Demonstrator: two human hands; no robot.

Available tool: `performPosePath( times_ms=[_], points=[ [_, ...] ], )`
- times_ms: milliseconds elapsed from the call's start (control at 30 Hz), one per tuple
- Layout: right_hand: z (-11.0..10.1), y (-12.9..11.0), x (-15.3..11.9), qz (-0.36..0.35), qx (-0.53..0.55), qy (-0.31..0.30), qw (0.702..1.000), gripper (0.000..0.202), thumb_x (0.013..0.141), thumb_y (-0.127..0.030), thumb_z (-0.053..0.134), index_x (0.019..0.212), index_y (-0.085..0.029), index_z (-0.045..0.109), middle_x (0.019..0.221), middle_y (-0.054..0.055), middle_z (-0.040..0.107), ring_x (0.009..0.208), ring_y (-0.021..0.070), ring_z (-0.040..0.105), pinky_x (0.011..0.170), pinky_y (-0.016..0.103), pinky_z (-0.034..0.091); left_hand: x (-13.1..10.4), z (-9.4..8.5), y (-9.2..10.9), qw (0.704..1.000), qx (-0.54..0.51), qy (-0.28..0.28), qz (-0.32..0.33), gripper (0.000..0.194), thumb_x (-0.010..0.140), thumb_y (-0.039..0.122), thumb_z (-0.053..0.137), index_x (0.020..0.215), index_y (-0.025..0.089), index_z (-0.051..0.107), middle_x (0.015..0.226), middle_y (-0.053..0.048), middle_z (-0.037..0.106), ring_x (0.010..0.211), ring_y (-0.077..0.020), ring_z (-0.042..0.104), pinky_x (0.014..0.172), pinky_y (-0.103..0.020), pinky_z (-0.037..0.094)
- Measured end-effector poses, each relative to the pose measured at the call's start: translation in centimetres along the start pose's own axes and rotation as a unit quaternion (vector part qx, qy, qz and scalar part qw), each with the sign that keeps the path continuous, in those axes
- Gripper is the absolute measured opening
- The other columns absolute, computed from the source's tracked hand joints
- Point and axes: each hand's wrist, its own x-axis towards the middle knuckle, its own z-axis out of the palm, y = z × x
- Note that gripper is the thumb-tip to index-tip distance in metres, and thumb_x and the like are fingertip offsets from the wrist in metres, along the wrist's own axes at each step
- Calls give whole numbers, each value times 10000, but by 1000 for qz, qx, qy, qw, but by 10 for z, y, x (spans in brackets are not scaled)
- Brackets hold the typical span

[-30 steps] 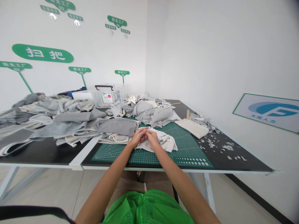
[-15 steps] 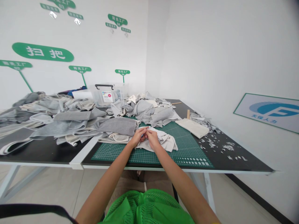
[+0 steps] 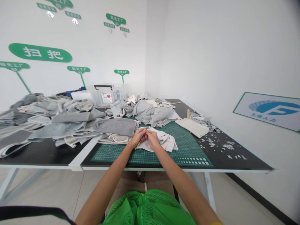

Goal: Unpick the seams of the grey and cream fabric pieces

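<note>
My left hand (image 3: 138, 137) and my right hand (image 3: 151, 137) meet over a crumpled pale grey-white cloth (image 3: 167, 141) on a green cutting mat (image 3: 110, 153). The fingers of both hands are closed and pressed together at the cloth's upper edge. A bit of fabric seems pinched there, though the fingertips hide most of it. The cloth spreads out under my hands and to the right of them. Close by on the left lies a folded grey cloth (image 3: 117, 126), with lighter folded fabric (image 3: 118, 138) beneath it.
Piles of grey cloth (image 3: 70, 120) cover the left table, and another heap (image 3: 150, 111) lies behind my hands. A clear plastic box (image 3: 96, 99) stands at the back. To the right are a folded cream cloth (image 3: 193, 127), a wooden stick (image 3: 188, 113) and fabric scraps (image 3: 228, 146).
My hands stay almost in the same place on the cloth. The whole view has shifted slightly, with the scene sliding a little to the left.
</note>
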Motion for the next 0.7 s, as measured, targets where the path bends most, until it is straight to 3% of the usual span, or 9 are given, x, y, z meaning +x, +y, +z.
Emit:
performPosePath(
  times_ms=[300, 700],
  points=[
    [-1, 2, 0, -5, -4, -1, 1000, 309, 916, -344, 554, 1164, -159, 561, 1153, 73, 592, 970, 196, 611, 820, 390, 530, 1, -1, -1, 1000, 2, 2, -4, 223, 945, 327, 531, 992, 117, 588, 703, 31, 566, 462, -47, 481, 414, -164, 415],
    [0, -2, -1, -17, -13, 5, 1000, 302, 915, -338, 557, 1156, -157, 564, 1142, 71, 596, 955, 191, 615, 807, 380, 535, 1, -1, -1, 1000, 6, 3, -4, 253, 944, 352, 530, 1022, 119, 589, 703, 29, 571, 440, -41, 454, 398, -161, 386]
  ],
)
